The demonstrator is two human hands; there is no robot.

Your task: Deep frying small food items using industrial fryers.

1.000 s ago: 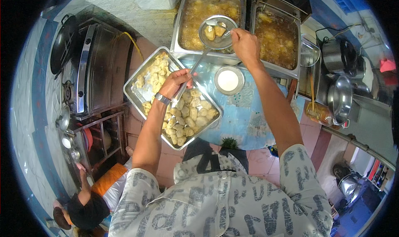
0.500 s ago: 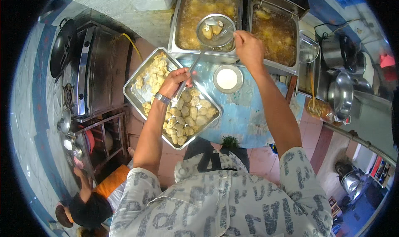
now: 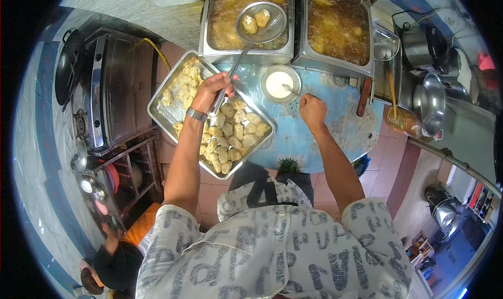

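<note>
My left hand [image 3: 212,91] is closed round the long metal handle of a skimmer [image 3: 270,30]. Its round bowl hangs over the left fryer [image 3: 246,58], with two browned pieces in it, each dabbed with white. My right hand [image 3: 312,110] pinches a spoon [image 3: 293,90], whose tip dips into white batter or cream in a round metal bowl [image 3: 296,72]. Below my left hand lies a rectangular metal tray [image 3: 262,143]. Pale lumps of food [image 3: 230,134] fill its near part, and yellower pieces [image 3: 183,85] lie at its far left.
A second fryer [image 3: 338,34] bubbles at right, with a wooden handle [image 3: 363,97] in front of it. The bowl stands on a worn blue table [image 3: 335,136]. At left is a stove [image 3: 123,87] with a dark wok [image 3: 68,63]. Another person [image 3: 118,259] is at lower left.
My right hand has drawn back from above the skimmer, bringing the spoon down into the bowl of white mixture. The skimmer stays over the left fryer in my left hand.
</note>
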